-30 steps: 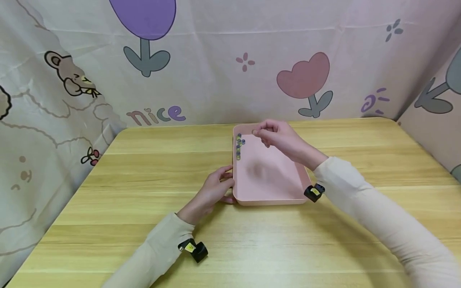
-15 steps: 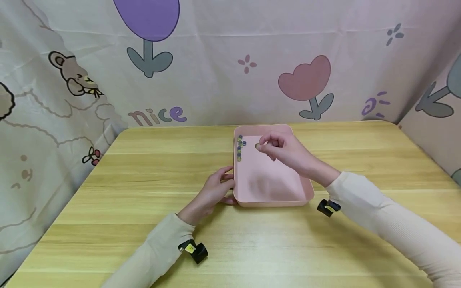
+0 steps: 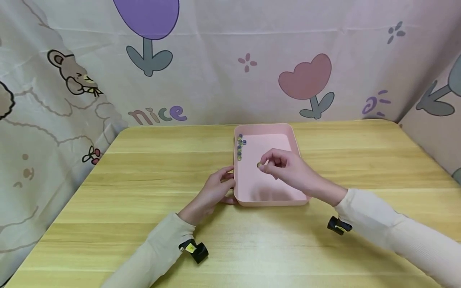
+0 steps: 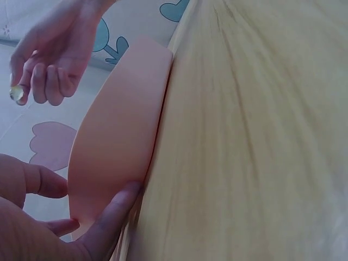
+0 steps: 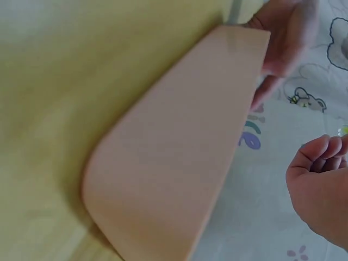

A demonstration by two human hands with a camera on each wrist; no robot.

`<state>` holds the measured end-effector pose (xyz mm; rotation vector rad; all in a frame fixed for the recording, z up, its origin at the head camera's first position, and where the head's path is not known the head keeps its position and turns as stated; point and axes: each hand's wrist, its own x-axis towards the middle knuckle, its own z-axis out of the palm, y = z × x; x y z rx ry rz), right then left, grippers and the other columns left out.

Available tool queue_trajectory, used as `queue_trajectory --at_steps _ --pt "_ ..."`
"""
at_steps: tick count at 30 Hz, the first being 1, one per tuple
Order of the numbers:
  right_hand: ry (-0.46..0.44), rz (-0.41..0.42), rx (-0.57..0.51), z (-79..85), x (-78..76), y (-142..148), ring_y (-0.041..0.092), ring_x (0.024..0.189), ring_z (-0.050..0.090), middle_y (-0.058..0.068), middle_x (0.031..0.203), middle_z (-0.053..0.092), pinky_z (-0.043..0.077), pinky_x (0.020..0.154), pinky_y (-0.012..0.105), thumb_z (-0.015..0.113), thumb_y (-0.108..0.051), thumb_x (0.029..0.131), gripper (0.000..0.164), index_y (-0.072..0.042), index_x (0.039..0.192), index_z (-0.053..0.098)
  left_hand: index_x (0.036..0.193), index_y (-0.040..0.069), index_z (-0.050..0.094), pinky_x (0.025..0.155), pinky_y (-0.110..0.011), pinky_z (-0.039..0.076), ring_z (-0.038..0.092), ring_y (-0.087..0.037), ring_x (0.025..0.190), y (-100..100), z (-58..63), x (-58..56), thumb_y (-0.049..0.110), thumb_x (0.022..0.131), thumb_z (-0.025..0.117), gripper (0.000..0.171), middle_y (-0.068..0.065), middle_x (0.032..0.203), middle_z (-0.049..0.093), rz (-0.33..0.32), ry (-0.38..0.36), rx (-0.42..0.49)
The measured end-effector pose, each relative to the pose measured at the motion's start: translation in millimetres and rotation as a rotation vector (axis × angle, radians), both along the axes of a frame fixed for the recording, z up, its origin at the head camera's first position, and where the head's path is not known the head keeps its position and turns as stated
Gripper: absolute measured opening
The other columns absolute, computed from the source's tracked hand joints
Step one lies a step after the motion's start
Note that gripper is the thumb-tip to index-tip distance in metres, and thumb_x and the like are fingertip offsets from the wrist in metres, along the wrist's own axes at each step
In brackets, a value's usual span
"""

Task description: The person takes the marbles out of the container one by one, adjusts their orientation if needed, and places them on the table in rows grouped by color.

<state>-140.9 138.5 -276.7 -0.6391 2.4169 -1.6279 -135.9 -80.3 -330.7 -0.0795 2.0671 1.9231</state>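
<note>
My right hand [image 3: 288,170] pinches a glass marble [image 3: 259,165] between thumb and fingertips, above the middle of a pink tray [image 3: 268,203]. The left wrist view shows this marble [image 4: 16,93] as clear with a yellowish tint, held higher than the tray's wall [image 4: 117,130]. Several more blue and yellow marbles [image 3: 239,148] lie in a line along the tray's left inner wall, with one beside the line. My left hand [image 3: 212,190] rests at the tray's left side, its spread fingertips [image 4: 54,185] against the outer wall.
The tray stands on a wooden table [image 3: 162,176]. A printed cloth [image 3: 212,80] hangs behind the table and along its sides. Black wrist cameras are strapped to both sleeves, the left one [image 3: 196,251] close over the tabletop.
My right hand has moved toward me over the tray, from its far end to its middle, with the marble pinched throughout. My left hand has stayed at the tray's side.
</note>
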Motion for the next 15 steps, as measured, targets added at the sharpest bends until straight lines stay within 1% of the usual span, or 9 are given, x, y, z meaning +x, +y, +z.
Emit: queue_trajectory --at_steps 7,11,15 --pt "-0.017 0.013 0.006 -8.2 8.3 0.1 0.013 0.065 0.046 0.004 0.070 0.051 0.041 0.057 0.021 0.064 -0.011 0.091 0.010 -0.003 0.096 0.061 0.147 0.002 0.037 0.060 -0.037 0.062 0.056 -0.030 0.102 -0.4 -0.1 0.6 -0.003 0.089 0.047 0.059 -0.021 0.132 0.046 0.000 0.003 0.000" --pt "-0.005 0.015 0.026 -10.2 15.9 -1.2 0.012 0.063 0.044 0.002 0.069 0.050 0.037 0.053 0.020 0.065 -0.012 0.090 0.009 -0.004 0.095 0.062 0.147 0.002 0.037 0.059 -0.035 0.061 0.056 -0.029 0.102 -0.5 0.1 0.6 -0.003 0.088 0.047 0.059 -0.021 0.131 0.047 0.009 0.008 -0.005" --pt "-0.051 0.005 0.060 -9.9 27.0 0.2 0.012 0.060 0.043 0.002 0.067 0.049 0.034 0.049 0.020 0.065 -0.014 0.090 0.009 -0.007 0.094 0.062 0.146 0.001 0.037 0.059 -0.035 0.061 0.056 -0.029 0.101 -0.2 0.6 0.6 -0.003 0.088 0.047 0.059 -0.021 0.132 0.047 0.001 0.009 -0.011"
